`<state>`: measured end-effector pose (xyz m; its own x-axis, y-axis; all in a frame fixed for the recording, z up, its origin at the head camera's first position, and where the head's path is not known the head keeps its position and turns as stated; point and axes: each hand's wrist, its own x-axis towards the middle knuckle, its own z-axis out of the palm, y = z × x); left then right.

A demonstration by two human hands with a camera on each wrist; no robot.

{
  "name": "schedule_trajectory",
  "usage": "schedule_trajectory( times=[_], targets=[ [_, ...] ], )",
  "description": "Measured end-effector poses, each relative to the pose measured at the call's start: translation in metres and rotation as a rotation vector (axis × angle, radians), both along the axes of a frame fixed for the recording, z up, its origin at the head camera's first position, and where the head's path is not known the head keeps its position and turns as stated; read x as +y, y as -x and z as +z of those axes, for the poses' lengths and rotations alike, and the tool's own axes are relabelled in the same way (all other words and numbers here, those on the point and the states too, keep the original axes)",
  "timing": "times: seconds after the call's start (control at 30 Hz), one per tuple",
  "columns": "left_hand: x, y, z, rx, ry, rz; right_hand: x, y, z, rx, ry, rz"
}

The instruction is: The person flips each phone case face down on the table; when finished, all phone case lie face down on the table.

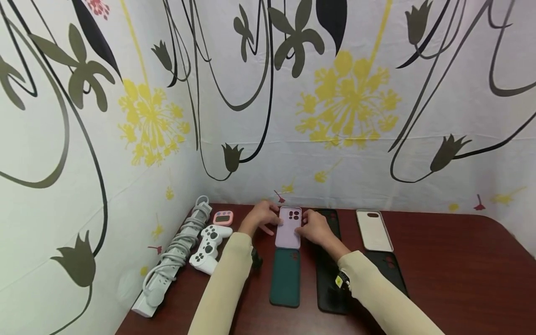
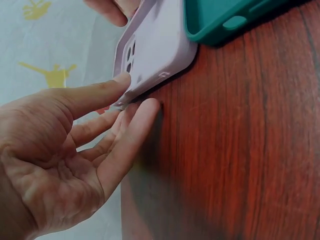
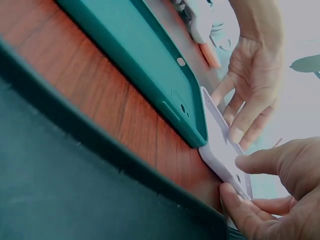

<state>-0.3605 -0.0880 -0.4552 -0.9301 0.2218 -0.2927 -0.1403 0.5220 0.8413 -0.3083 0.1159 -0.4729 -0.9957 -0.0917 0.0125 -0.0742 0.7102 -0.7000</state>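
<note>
A lilac phone case [image 1: 288,232] lies at the back of the table, hollow side up, its camera holes toward the wall. My left hand [image 1: 263,216] pinches its left edge; in the left wrist view the thumb [image 2: 107,95] is over the rim with the fingers outside. From the other side my right hand [image 1: 315,226] pinches the right edge, thumb inside the rim and index finger against the outer wall. Directly in front, end to end with it, lies a teal phone case [image 1: 285,279], also hollow side up.
Right of the cases lie a long black case [image 1: 331,293], partly under my right arm, a cream phone case [image 1: 374,231] and another black case [image 1: 387,267]. On the left are a white game controller [image 1: 211,246], a pink timer [image 1: 223,217] and a cord-wrapped power strip [image 1: 180,249]. A patterned cloth hangs behind.
</note>
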Motion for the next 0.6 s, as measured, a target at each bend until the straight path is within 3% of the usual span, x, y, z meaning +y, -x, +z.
schedule_trajectory(
  times=[0.37,0.6],
  targets=[
    [0.0004,-0.0021,-0.0054,-0.002,-0.045,0.017,-0.0037,-0.0004,-0.0038,0.004,0.014,-0.006],
    [0.0046,-0.0043,-0.0021,0.026,0.006,0.033,-0.0053,-0.0002,-0.0038,0.022,-0.001,0.003]
  ],
)
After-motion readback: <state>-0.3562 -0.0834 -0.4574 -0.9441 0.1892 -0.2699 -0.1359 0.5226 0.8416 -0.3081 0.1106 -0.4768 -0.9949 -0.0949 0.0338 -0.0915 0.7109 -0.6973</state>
